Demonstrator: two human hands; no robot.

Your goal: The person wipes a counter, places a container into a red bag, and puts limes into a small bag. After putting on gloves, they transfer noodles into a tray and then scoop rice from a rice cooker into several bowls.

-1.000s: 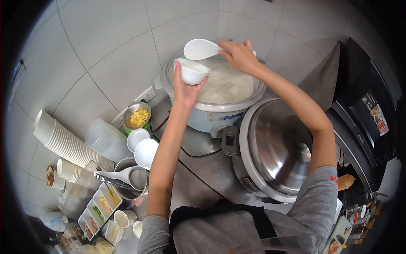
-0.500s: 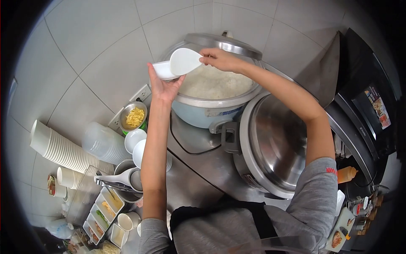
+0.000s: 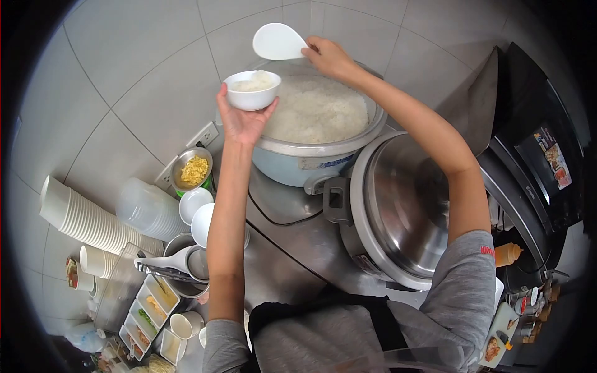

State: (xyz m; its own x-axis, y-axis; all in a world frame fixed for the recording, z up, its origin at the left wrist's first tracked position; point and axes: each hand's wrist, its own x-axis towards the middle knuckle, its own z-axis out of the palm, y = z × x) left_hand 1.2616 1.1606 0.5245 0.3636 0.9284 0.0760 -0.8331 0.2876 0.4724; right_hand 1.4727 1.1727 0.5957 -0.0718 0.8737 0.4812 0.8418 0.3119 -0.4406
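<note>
My left hand [image 3: 244, 124] holds up a small white bowl [image 3: 253, 99], its fingers around the underside. White rice [image 3: 256, 81] shows above the bowl's rim. Higher and to the right, my right hand [image 3: 328, 57] grips the handle of a white rice paddle [image 3: 279, 42]. The paddle's broad blade points left, above and apart from the bowl. Below both hands stands an open light-blue rice cooker [image 3: 287, 165] with cooked rice [image 3: 320, 112] inside.
A closed steel-lidded cooker [image 3: 407, 205] stands at the right. Stacked paper cups [image 3: 93, 217], white bowls [image 3: 202, 225], a metal bowl of yellow shreds [image 3: 194, 171] and a compartmented topping tray [image 3: 149, 314] line the left. A black cord [image 3: 280, 248] crosses the steel counter.
The bowl has turned from tilted to upright, showing its rice. My right hand has lifted the paddle up and away from the bowl.
</note>
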